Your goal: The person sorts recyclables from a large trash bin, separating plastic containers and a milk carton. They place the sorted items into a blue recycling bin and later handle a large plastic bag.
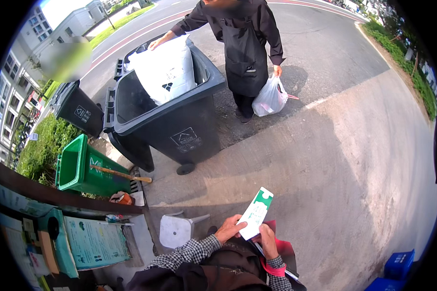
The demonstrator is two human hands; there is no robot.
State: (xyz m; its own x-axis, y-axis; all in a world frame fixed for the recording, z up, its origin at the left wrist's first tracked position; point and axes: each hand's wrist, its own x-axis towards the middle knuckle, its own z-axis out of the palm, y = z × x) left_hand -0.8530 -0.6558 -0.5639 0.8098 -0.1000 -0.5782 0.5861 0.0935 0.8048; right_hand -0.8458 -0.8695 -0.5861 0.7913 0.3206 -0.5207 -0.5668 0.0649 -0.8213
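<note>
A long white and green paper card or flat packet [256, 214] is held up in front of me between both hands. My left hand [231, 229] pinches its left edge, thumb on top. My right hand [268, 242] grips the lower right corner. A red strap or cloth [275, 268] lies around my right wrist, and more red material shows beside it. Checked sleeves cover both forearms. Left of my hands, a white plastic stool [175, 231] lies tipped over on the pavement. Whether the packet holds anything cannot be seen.
A person in a dark apron [245, 54] holds a white plastic bag [271, 97] and touches a white sack [167, 71] in a large dark wheeled bin [174, 127]. A green bin [105, 174] with a wooden handle [122, 173], another dark bin [82, 109] and blue containers [399, 264] stand around.
</note>
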